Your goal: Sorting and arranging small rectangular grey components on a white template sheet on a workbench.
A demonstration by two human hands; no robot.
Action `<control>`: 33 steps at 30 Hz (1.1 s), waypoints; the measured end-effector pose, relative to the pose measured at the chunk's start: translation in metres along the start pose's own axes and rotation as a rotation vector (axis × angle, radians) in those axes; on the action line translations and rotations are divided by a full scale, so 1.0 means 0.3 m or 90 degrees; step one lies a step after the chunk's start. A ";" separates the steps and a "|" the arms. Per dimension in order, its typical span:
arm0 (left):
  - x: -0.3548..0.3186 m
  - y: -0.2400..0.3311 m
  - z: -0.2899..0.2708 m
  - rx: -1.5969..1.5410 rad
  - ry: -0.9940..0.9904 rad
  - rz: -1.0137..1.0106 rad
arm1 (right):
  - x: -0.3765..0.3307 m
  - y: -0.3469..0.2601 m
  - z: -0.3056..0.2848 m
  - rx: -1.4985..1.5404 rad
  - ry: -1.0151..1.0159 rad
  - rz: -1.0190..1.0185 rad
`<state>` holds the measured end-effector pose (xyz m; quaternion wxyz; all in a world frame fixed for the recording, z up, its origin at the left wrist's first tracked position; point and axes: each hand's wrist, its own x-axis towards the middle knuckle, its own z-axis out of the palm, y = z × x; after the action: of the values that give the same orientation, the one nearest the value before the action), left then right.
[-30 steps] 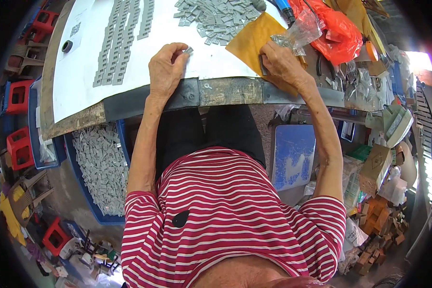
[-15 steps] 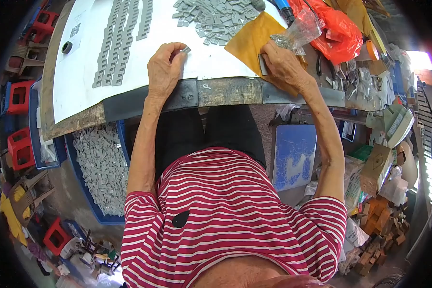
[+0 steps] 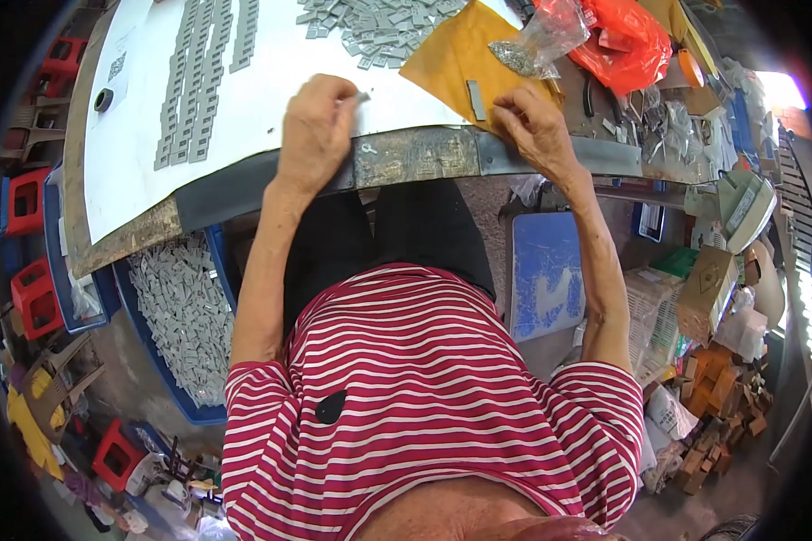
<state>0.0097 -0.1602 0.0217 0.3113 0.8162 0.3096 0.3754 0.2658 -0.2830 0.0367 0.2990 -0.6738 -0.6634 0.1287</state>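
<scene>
Above the table's front edge, my left hand (image 3: 316, 131) pinches a small grey plastic piece (image 3: 363, 96) between thumb and fingertips. My right hand (image 3: 534, 128) is over a mustard-yellow sheet (image 3: 442, 68), its fingers drawn together; anything between them is too small to make out. Just left of those fingers, a short grey bar (image 3: 475, 100) lies on the sheet. A clear plastic bag (image 3: 555, 32) with a heap of small metal bits (image 3: 519, 59) sits beyond my right hand. Loose grey pieces (image 3: 379, 27) are piled at the back, past the white paper's middle.
Long rows of joined grey pieces (image 3: 189, 90) lie on the white paper (image 3: 126, 180) at left, near a black ring (image 3: 104, 100). A red plastic bag (image 3: 618, 50) and an orange tape roll (image 3: 690, 68) are at right. Below the table stands a blue bin (image 3: 212, 413) of grey pieces.
My right hand has come away from the grey bar, which now lies on the yellow sheet. My left hand still holds its small piece. The view has shifted slightly.
</scene>
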 end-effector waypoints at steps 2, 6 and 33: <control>-0.014 0.051 0.039 0.036 -0.081 0.082 | -0.014 -0.012 0.002 -0.038 0.002 -0.015; -0.040 0.110 0.156 -0.016 -0.178 0.203 | -0.017 -0.017 0.014 -0.114 0.040 -0.158; -0.055 0.132 0.263 0.178 -0.230 0.283 | -0.021 -0.027 0.039 -0.276 0.022 -0.260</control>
<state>0.0754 -0.2184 0.0027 0.1561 0.9523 0.1119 0.2372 0.2518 -0.2868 0.0308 0.1793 -0.5767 -0.7919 -0.0903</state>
